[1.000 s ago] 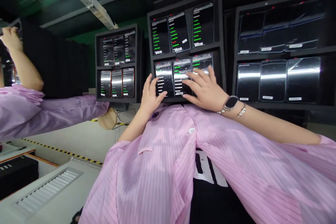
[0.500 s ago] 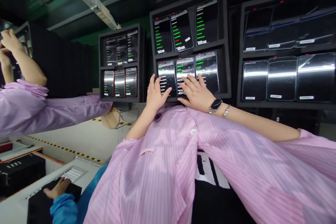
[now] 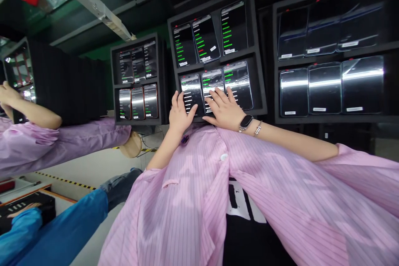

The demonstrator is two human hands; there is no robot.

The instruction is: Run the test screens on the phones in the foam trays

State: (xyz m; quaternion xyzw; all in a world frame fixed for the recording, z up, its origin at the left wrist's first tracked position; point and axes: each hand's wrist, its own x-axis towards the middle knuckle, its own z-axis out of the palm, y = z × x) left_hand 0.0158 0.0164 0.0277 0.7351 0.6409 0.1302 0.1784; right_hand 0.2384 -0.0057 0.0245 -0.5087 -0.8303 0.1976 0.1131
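Note:
My left hand rests on the lower left phone, its fingers spread over the lower part of the screen. My right hand lies beside it, fingertips on the lower middle phone and close to the lower right phone. These phones stand in a black foam rack, with lines of green text on their screens. Neither hand visibly grips a phone. A watch and a thin bracelet circle my right wrist.
Black racks of phones stand on both sides. A co-worker's pink-sleeved arm reaches towards the far left. A blue-sleeved person is at lower left, near a black case. A round wooden stool stands below.
My right hand has slid left along the lower phones, closer to my left hand. The blue-sleeved person has moved further into view at lower left.

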